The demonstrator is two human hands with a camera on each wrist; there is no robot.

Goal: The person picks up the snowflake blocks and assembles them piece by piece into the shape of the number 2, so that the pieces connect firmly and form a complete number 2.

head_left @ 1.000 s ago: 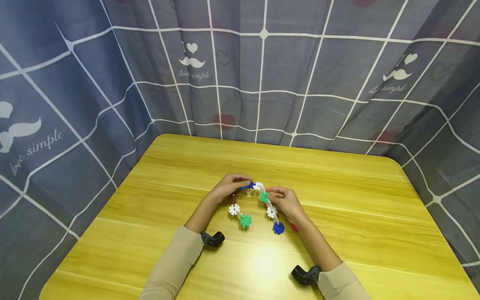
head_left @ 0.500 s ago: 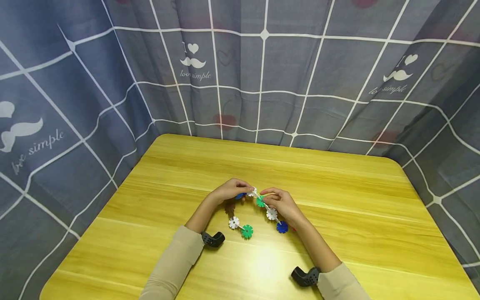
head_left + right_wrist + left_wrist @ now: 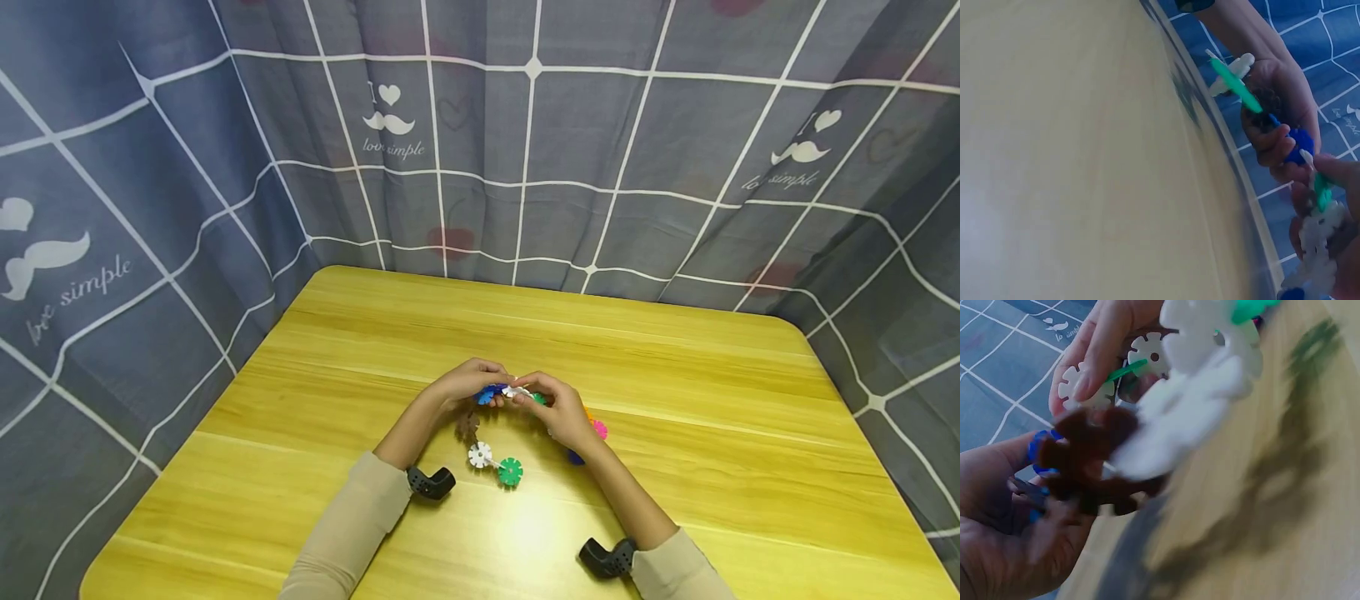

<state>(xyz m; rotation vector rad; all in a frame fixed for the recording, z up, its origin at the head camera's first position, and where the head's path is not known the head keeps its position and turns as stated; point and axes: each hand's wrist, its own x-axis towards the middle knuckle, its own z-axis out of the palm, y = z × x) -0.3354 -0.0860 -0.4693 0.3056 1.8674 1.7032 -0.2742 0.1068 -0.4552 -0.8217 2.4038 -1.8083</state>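
A chain of toothed plastic snowflake discs is strung between the two hands. My left hand (image 3: pixel 471 382) grips it at the blue discs (image 3: pixel 486 395). From there a brown disc (image 3: pixel 467 426), a white disc (image 3: pixel 480 455) and a green disc (image 3: pixel 511 472) hang toward me. My right hand (image 3: pixel 561 410) pinches the chain at a white disc (image 3: pixel 512 392), close to the left fingertips. A green disc (image 3: pixel 1322 190) lies beside the right thumb in the right wrist view. Past the right hand, a pink disc (image 3: pixel 598 429) shows; part of this end is hidden behind the hand and forearm.
The wooden table (image 3: pixel 360 333) extends around both hands. A grey-blue curtain (image 3: pixel 480 200) with white grid lines stands behind it and at the sides. A black wrist device (image 3: pixel 431 483) sits on the left wrist, another black wrist device (image 3: pixel 607 558) on the right.
My right hand has shifted along the chain toward my left, so their fingertips nearly meet. The hanging white and green discs have moved nearer and right. The chain's other end has swung behind the right forearm.
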